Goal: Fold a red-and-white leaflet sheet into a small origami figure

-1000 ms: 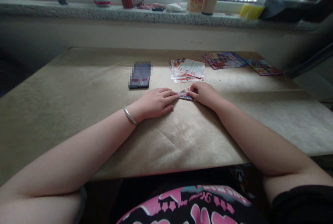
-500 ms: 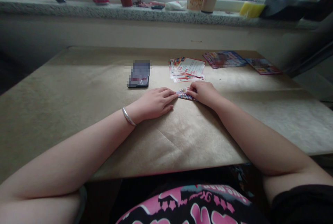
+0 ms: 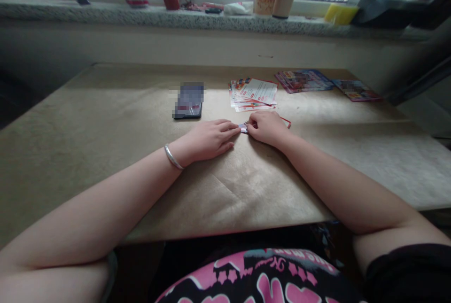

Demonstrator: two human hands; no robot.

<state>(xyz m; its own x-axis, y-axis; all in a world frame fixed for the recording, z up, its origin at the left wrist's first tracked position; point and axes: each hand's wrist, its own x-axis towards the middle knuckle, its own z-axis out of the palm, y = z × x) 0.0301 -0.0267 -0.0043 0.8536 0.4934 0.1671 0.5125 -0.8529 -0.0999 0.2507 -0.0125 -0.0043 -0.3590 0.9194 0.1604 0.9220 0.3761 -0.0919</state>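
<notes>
Your printed paper [image 3: 243, 128], centre of frame: pale, bluish left end, red-edged right corner, middle hidden under your right hand [image 3: 267, 127]; fingers curled, cannot tell whether clamped. Your left hand [image 3: 214, 138] flat, fingertips at paper's left end.

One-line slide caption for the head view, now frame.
Left hand and right hand at a printed card on the table, smartphone and fanned card pile beyond.
</notes>
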